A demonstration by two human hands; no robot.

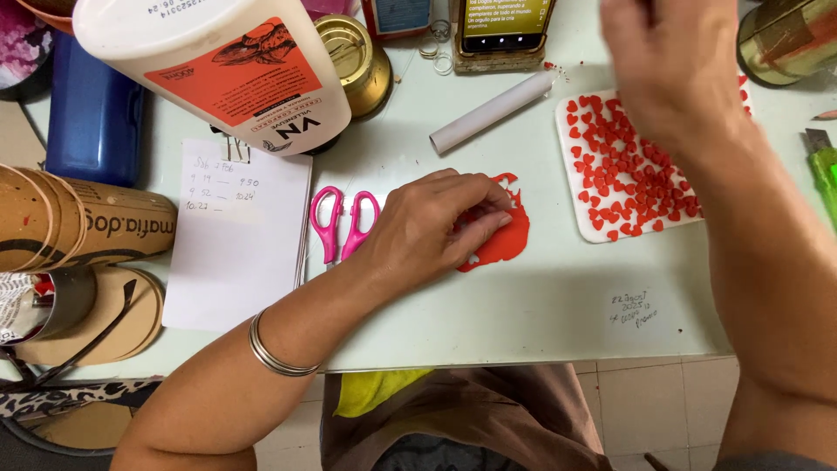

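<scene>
My left hand [436, 225] rests on a flat red sheet of clay [506, 240] with heart-shaped holes cut out of it, fingertips pressing its upper edge. My right hand [671, 65] is raised and blurred above a white tile [582, 227] covered with several small red hearts [623, 166]; whether it holds anything is unclear. A silver bangle sits on my left wrist.
Pink-handled scissors [343, 222] lie left of my left hand. A white roller tube [493, 112], a big white bottle [218, 70], a gold tin [357, 57], a phone [501, 30], a paper note [240, 231], cardboard rolls [78, 222] and a green cutter [824, 174] crowd the table.
</scene>
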